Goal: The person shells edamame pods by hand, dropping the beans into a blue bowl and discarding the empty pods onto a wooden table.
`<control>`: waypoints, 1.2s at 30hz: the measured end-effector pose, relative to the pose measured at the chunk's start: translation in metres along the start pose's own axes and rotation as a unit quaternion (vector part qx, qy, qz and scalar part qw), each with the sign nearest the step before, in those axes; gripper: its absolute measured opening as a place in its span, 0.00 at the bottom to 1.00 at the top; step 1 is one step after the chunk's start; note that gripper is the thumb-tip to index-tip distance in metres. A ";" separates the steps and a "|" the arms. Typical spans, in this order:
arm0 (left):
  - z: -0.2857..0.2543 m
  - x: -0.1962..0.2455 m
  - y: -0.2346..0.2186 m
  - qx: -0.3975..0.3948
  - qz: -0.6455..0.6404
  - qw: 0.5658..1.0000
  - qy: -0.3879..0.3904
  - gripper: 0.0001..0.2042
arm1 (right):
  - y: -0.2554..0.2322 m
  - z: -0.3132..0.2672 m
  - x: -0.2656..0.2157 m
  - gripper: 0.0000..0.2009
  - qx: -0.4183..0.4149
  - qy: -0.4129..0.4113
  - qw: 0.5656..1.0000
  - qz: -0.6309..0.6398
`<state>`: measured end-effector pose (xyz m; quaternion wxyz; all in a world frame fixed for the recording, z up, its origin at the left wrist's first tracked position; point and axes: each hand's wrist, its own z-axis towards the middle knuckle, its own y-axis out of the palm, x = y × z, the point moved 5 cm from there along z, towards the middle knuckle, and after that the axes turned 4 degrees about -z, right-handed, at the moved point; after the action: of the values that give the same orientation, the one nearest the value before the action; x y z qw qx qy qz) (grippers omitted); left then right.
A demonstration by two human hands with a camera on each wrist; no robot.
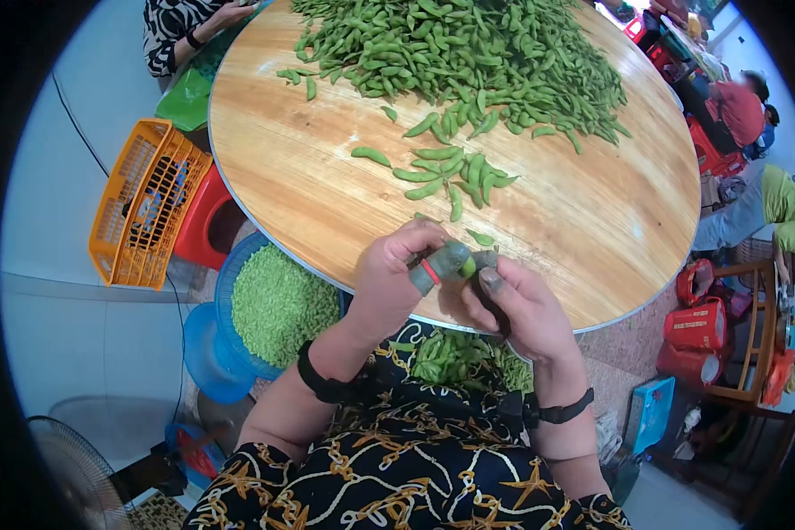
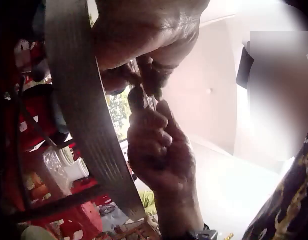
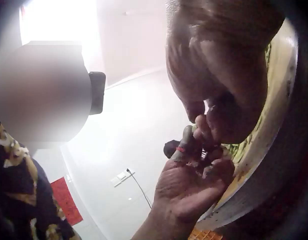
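Observation:
Over the near edge of the round wooden table (image 1: 300, 208), both hands meet at a green soybean pod (image 1: 468, 267). My left hand (image 1: 397, 269) pinches one end; a grey cover with a red band (image 1: 429, 270) is on one of its fingers. My right hand (image 1: 532, 309) holds the other end between thumb and curled fingers, its thumb also grey at the tip. Most of the pod is hidden by the fingers. In the right wrist view, fingertips of the left hand (image 3: 186, 187) touch those of the right hand (image 3: 219, 65). Loose pods (image 1: 455, 172) lie just beyond the hands.
A large heap of pods (image 1: 468, 62) covers the table's far side. Left of my lap, a blue basket (image 1: 230, 274) holds shelled beans (image 1: 278, 305). Green pods or husks (image 1: 450, 358) lie below the table edge. An orange crate (image 1: 119, 203) stands left; people sit farther off.

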<state>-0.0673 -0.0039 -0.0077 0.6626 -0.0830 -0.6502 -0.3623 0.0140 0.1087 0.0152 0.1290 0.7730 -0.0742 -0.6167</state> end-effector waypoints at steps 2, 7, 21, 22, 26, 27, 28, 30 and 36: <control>-0.002 0.003 -0.002 0.013 0.020 1.000 -0.014 0.03 | 0.000 -0.002 0.000 0.12 -0.004 0.004 1.000 0.017; -0.005 0.013 0.003 0.022 0.146 0.988 -0.039 0.02 | -0.001 -0.004 0.007 0.11 0.006 0.018 1.000 0.013; -0.019 0.010 0.036 -0.005 0.136 0.987 0.083 0.08 | -0.013 -0.023 0.027 0.13 0.028 0.034 0.983 0.179; -0.021 0.013 0.037 0.005 0.150 0.985 0.086 0.09 | -0.021 -0.024 0.025 0.12 0.096 0.010 0.994 0.048; -0.023 0.007 0.037 0.062 0.250 0.952 0.164 0.09 | -0.028 -0.023 0.017 0.08 0.195 -0.010 0.975 -0.109; -0.021 0.010 0.037 0.053 0.241 0.954 0.168 0.09 | -0.031 -0.022 0.014 0.08 0.178 0.005 0.980 -0.083; -0.018 0.017 0.035 0.042 0.264 0.952 0.151 0.10 | -0.029 -0.021 0.012 0.07 0.181 0.004 0.981 -0.072; -0.013 0.019 0.030 0.035 0.275 0.952 0.132 0.12 | -0.027 -0.016 0.001 0.07 0.159 0.012 0.965 -0.209; -0.025 0.023 0.027 -0.108 0.299 0.948 0.024 0.17 | -0.022 0.017 -0.036 0.08 0.270 -0.111 0.802 -0.520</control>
<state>-0.0335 -0.0077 0.0193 0.7426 -0.3362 -0.5367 -0.2179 -0.0119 0.1382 0.0387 -0.4347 0.6255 0.1615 -0.6275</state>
